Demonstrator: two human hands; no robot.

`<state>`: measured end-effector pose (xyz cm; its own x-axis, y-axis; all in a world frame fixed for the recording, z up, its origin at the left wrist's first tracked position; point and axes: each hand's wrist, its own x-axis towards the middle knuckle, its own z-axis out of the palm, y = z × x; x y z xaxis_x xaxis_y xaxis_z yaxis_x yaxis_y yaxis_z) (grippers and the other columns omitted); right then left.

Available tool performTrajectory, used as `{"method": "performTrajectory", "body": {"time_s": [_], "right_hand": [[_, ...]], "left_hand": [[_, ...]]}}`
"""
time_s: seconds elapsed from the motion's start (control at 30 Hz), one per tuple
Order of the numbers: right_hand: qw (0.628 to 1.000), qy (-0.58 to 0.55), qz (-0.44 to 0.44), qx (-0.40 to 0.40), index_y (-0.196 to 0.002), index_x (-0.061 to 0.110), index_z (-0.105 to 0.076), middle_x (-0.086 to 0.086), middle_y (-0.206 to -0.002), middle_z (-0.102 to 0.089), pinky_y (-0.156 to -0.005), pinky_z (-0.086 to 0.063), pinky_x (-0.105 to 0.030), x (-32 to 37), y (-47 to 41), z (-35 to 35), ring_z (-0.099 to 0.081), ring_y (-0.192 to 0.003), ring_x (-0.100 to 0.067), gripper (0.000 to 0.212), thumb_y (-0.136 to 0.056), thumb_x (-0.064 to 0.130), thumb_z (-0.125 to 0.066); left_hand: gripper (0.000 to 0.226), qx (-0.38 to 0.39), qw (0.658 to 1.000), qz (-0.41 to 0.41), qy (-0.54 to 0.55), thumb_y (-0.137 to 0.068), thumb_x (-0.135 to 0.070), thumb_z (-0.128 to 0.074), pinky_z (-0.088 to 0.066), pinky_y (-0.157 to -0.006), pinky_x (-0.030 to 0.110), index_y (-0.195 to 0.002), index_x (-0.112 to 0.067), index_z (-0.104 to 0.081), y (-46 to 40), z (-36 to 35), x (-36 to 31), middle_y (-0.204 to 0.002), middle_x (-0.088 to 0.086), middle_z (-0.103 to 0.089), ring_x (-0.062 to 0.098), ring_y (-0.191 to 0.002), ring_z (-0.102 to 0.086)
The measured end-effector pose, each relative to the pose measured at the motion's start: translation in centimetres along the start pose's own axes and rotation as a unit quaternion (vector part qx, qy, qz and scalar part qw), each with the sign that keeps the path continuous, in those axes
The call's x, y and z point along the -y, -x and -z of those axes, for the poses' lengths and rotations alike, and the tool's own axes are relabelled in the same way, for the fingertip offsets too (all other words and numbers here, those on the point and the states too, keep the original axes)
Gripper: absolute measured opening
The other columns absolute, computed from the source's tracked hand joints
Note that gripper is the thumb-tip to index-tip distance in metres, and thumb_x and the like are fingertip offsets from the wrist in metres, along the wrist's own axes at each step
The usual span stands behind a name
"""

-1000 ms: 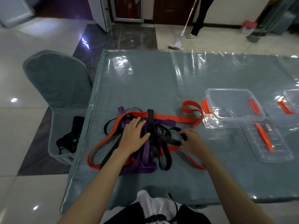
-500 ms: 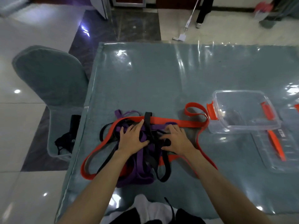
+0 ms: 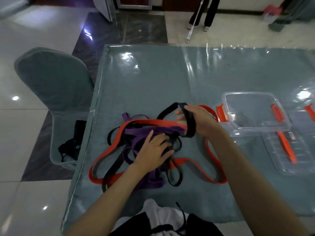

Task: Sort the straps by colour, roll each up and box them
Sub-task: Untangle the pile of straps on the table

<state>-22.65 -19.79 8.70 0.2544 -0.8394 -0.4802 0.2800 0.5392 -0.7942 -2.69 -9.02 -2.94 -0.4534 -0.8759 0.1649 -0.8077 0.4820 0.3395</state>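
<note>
- Hands differ from half a second ago: then both lay flat on the tangle of straps (image 3: 144, 145); now the right hand (image 3: 196, 121) is raised off the pile, its fingers curled round a black strap (image 3: 190, 123) that loops up over them and trails back down into the heap.
- Left hand (image 3: 153, 152) lies where it was, fingers spread and fairly straight, pressing down on the purple strap (image 3: 144, 133) and the black ones at the middle of the tangle; it grips nothing that can be seen.
- Tangle sits on the near left part of the tabletop (image 3: 170, 79), in the same spot as before; an orange strap (image 3: 211, 160) runs round its outside and passes under the right forearm.
- Clear box (image 3: 254, 113) with orange clasps stands open just right of the right hand, and its lid (image 3: 293, 150) lies flat nearer, touching or overlapping the box's near corner.
- A second clear container (image 3: 309, 109) is cut off by the right edge; only an orange clasp and a bit of rim show.
- How many straps of each colour are in the pile cannot be told: they cross over one another and the left hand and both forearms hide parts.
- Covered chair (image 3: 54, 92) stands left of the tabletop, with a dark bundle (image 3: 73, 143) on its seat too dim to make out.
- A standing person's legs (image 3: 204, 12) and a mop show at the top, cut off by the frame.
</note>
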Motion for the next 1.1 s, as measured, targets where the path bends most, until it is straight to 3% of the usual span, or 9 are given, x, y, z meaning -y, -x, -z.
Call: {"method": "performTrajectory", "body": {"time_s": [0.07,0.17,0.33,0.4,0.5,0.63,0.83,0.97,1.1], "right_hand": [[0.996,-0.064,-0.01,0.054,-0.119,-0.007,-0.062,-0.017,-0.102,-0.079,-0.074,-0.064,-0.034,0.7,0.5,-1.4,-0.079,-0.085,-0.023,0.027,-0.103,0.006,-0.045],[0.982,-0.149,0.043,0.108,-0.126,-0.013,-0.057,-0.023,-0.131,-0.07,-0.1,-0.057,-0.043,2.0,1.4,-3.1,-0.071,-0.119,-0.03,0.047,-0.083,0.003,-0.05],[0.989,-0.072,0.065,0.111,-0.163,0.027,-0.018,-0.007,-0.163,-0.042,-0.098,-0.048,-0.075,2.6,2.2,-3.0,-0.057,-0.134,-0.044,0.077,-0.095,-0.006,-0.035],[0.993,0.014,0.006,0.121,-0.163,0.046,0.005,-0.015,-0.163,-0.041,-0.091,-0.056,-0.068,1.8,2.8,-2.4,-0.061,-0.127,-0.052,0.092,-0.102,-0.009,-0.036],[0.986,0.113,-0.028,0.122,-0.161,0.043,-0.014,-0.03,-0.139,-0.062,-0.083,-0.064,-0.054,0.5,4.0,-1.6,-0.07,-0.112,-0.051,0.089,-0.1,-0.017,-0.04],[0.993,0.101,0.021,0.059,-0.147,0.001,-0.043,-0.024,-0.111,-0.077,-0.075,-0.064,-0.037,0.6,4.9,-0.6,-0.079,-0.098,-0.035,0.052,-0.098,-0.013,-0.047],[0.989,0.136,0.06,-0.003,-0.133,0.019,-0.062,-0.015,-0.121,-0.077,-0.094,-0.059,-0.047,1.8,6.2,0.4,-0.077,-0.107,-0.033,0.034,-0.099,0.011,-0.065],[0.995,0.087,0.054,-0.016,-0.128,0.01,-0.06,-0.017,-0.122,-0.075,-0.068,-0.063,-0.033,1.8,6.7,-0.6,-0.079,-0.087,-0.027,0.028,-0.106,0.026,-0.057],[0.996,-0.04,0.077,-0.001,-0.131,-0.002,-0.051,-0.026,-0.127,-0.068,-0.073,-0.066,-0.038,1.6,6.4,-1.5,-0.076,-0.097,-0.032,0.035,-0.11,0.024,-0.039]], "left_hand": [[0.091,0.212,0.976,0.025,0.051,-0.092,-0.088,-0.031,0.024,-0.124,0.057,-0.149,-0.023,-0.057,1.0,0.3,-0.9,-0.153,0.0,-0.057,0.019,-0.153,-0.038],[0.096,0.366,0.93,-0.021,-0.002,-0.083,-0.088,-0.052,0.029,-0.116,0.068,-0.158,-0.029,-0.044,3.2,0.4,-0.4,-0.163,-0.007,-0.044,0.016,-0.162,-0.01],[0.036,0.215,0.975,0.012,0.054,-0.09,-0.041,-0.075,0.002,-0.127,0.064,-0.123,-0.034,-0.062,6.3,1.7,0.8,-0.133,-0.012,-0.061,0.011,-0.148,-0.037],[0.032,0.16,0.983,0.041,0.086,-0.088,-0.043,-0.075,-0.007,-0.129,0.06,-0.111,-0.031,-0.057,7.1,2.7,1.2,-0.12,-0.011,-0.063,0.01,-0.128,-0.052],[0.032,0.076,0.971,0.108,0.199,-0.085,-0.04,-0.075,-0.034,-0.118,0.052,-0.102,-0.032,-0.05,7.7,4.5,1.9,-0.102,-0.015,-0.064,0.012,-0.101,-0.061],[0.045,-0.043,0.923,0.186,0.334,-0.079,-0.034,-0.089,-0.047,-0.074,0.04,-0.09,-0.021,-0.047,8.3,6.8,3.2,-0.086,0.001,-0.063,0.013,-0.078,-0.057],[0.035,-0.163,0.838,0.272,0.444,-0.105,-0.039,-0.062,-0.056,-0.094,0.054,-0.104,-0.004,-0.063,8.3,8.4,4.0,-0.086,0.014,-0.076,0.027,-0.091,-0.075],[0.035,-0.222,0.713,0.34,0.572,-0.115,-0.037,-0.034,-0.061,-0.088,0.049,-0.121,-0.014,-0.06,8.2,8.8,4.1,-0.085,0.022,-0.075,0.039,-0.074,-0.076],[0.055,-0.225,0.662,0.427,0.573,-0.111,-0.057,-0.032,-0.059,-0.096,0.052,-0.132,-0.016,-0.061,8.7,8.4,5.1,-0.098,0.015,-0.078,0.038,-0.092,-0.076]]}}
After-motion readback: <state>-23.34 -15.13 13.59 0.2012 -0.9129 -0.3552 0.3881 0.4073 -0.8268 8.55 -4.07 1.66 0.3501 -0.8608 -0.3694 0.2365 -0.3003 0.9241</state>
